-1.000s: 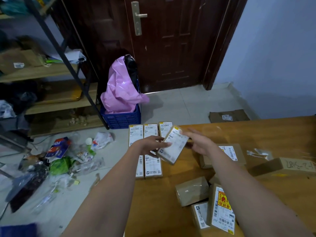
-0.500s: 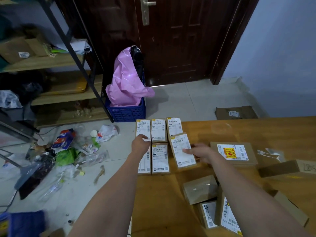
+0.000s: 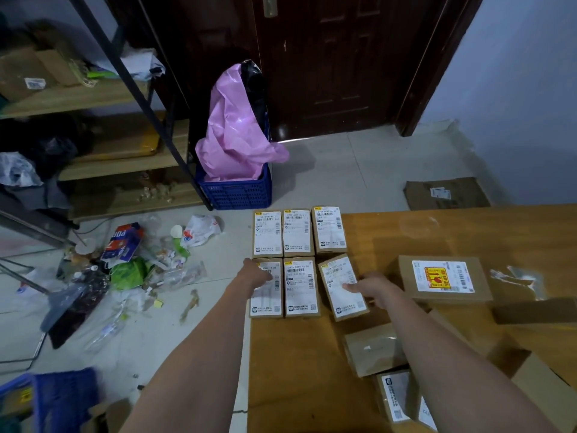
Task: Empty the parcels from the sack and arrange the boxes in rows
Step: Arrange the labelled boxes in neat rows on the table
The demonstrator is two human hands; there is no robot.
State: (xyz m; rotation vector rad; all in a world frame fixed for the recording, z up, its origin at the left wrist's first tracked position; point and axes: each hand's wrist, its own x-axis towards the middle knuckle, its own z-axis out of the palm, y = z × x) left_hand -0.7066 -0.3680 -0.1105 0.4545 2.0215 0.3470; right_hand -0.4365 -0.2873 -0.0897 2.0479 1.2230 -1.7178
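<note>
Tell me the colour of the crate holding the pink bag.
Blue crate, shown in the head view.

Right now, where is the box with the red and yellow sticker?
In the head view, the red-and-yellow-sticker box lies flat on the wooden table, right of the right hand and the six-box grid.

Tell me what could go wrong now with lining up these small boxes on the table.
The sixth small box lies tilted under the right hand, so pushing it square may knock its neighbour out of line. The box under the left hand sits right at the table edge; a sideways shove could tip it to the floor. The loose boxes close to the right forearm could get swept aside.
</note>
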